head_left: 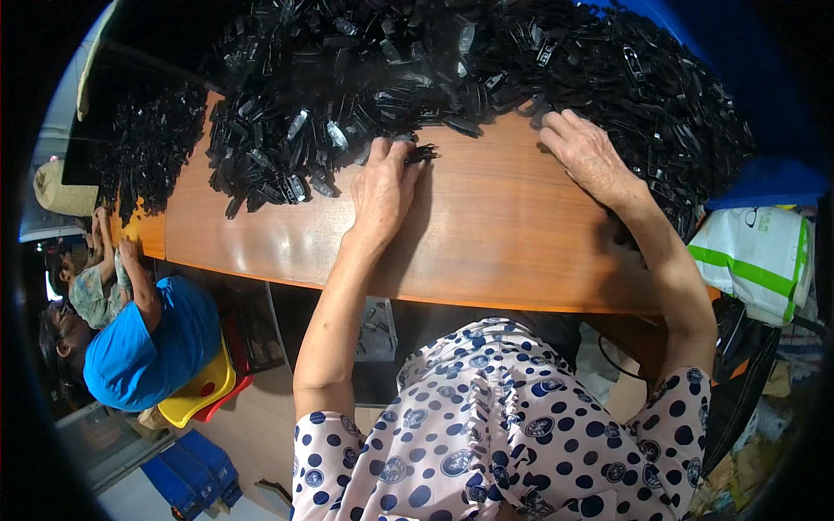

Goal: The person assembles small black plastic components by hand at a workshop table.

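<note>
A large heap of small black plastic parts (365,78) covers the far half of the wooden table (521,252). My left hand (382,191) is at the heap's near edge, left of the middle. Its fingers are closed around several thin black plastic pieces (422,154) that stick out to the right of the fingertips. Farther right, my right hand (591,156) touches the edge of the heap. The fingers there are curled and pressed together; what lies under their tips is hidden. A few parts in the heap look glossy or have pale, shiny faces.
On the left, a co-worker in a blue shirt (152,343) sits by a second heap of black parts (143,139), with another person beyond. A yellow chair (204,382) stands there. A white and green sack (751,260) is beside the table's right end; blue crates (195,473) are on the floor.
</note>
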{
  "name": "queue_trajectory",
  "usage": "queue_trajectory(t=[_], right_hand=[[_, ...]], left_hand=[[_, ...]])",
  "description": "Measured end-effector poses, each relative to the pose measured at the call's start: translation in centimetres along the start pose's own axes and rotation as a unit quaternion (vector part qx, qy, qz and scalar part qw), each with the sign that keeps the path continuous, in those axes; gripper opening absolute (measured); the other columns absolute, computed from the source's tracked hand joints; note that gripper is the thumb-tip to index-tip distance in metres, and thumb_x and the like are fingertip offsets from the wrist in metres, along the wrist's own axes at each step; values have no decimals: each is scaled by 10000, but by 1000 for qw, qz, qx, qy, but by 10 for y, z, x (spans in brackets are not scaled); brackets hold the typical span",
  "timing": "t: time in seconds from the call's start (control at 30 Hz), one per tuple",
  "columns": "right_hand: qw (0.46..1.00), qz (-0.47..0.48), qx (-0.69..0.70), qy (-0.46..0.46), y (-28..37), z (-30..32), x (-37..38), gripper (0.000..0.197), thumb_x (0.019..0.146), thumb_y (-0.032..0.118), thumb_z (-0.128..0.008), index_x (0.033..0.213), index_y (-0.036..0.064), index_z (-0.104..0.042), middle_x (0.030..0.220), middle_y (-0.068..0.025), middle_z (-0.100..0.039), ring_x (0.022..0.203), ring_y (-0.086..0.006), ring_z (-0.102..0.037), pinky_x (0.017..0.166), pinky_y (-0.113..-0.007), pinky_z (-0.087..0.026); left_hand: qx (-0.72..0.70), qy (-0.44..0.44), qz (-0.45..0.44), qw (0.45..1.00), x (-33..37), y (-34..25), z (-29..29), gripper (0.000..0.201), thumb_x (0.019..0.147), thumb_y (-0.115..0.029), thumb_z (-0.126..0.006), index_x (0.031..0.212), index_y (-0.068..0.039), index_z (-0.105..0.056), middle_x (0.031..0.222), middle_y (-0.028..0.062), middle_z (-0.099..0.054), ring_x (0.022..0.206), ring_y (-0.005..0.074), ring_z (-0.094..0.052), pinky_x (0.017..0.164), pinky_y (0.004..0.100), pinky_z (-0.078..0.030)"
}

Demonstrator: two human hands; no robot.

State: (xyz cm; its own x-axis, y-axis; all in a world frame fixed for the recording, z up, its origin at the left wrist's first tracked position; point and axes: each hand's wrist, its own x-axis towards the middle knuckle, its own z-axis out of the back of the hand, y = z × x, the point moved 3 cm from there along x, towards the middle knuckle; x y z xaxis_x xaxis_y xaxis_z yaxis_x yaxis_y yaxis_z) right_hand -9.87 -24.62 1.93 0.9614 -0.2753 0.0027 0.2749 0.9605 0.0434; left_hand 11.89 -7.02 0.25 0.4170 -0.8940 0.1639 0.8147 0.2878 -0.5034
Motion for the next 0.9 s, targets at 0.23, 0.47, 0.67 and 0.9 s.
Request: queue_trajectory(t=[0.23,0.47,0.67,0.9], right_hand=[[756,-190,623,-70,59,-10,-11,363,865,20,-592,1206,44,-472,1049,-81,-583,855,-140,-624,707,-261,-507],[479,-140,860,-105,108,0,-22,216,848,51,-643,959,75,-460,955,-88,-592,774,-155,-640,601,-204,-500],[435,-116,889,-81,125,15,-39,239,837,56,-663,965,63,-462,950,-101,-586,773,-184,-651,628,-226,-534],[450,-90,886,-60,130,16,-51,269,831,110,-684,989,46,-476,878,-74,-618,771,-187,-651,650,-257,-514]], left_hand=[[-92,-9,-17,996,-25,-7,-3,242,874,-130,-593,1096,-60,-523,847,132,-560,702,295,-588,630,397,-477],[-677,120,190,701,-76,-51,-1,304,892,-97,-610,1177,-66,-511,837,38,-578,696,122,-604,632,231,-499],[-584,85,83,803,-97,-59,0,309,884,-37,-605,1181,-5,-527,827,25,-601,711,94,-591,623,209,-494],[-422,28,-21,906,-101,-73,10,225,846,-52,-650,1066,-5,-628,836,28,-609,721,110,-568,655,243,-472]])
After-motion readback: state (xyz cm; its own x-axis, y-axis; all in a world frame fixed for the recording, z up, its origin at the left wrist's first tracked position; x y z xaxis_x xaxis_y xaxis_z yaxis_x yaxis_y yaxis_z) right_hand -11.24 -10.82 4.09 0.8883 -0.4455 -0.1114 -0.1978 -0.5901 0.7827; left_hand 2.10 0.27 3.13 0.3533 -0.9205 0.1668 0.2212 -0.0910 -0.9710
